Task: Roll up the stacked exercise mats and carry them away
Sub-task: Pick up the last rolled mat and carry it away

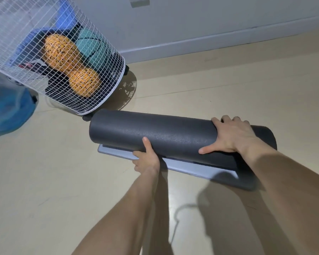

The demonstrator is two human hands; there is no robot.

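Storage crowds the far left: a white wire basket (103, 96) on small black casters (86, 117) stands on the beige floor (53, 181), one caster just beside the left end of the rolled mat (164, 137). Through the mesh show two orange balls (61, 50), a teal ball (89, 45) and some blue and dark items too tangled to name. A blurred blue shape (9, 111) sits left of the basket, cut by the picture's edge. Behind runs a pale wall (191, 19) with a skirting board (219, 41).

The rolled mat, dark grey, lies across the floor in the middle of the view, resting on a pale mat (191, 169) that lies flat beneath it; only a narrow near strip of that one shows.

The hands are apart, both on the roll. The left hand (145, 157) grips its near lower edge, thumb up the front face, fingers tucked underneath and out of sight. The right hand (230, 135) lies over the top nearer the right end, fingers bent over the far side, thumb stretched along the near face.

The right forearm covers part of the roll's right end. A thin curved dark line on the floor between the forearms may be a cord or a shadow; I cannot tell which.
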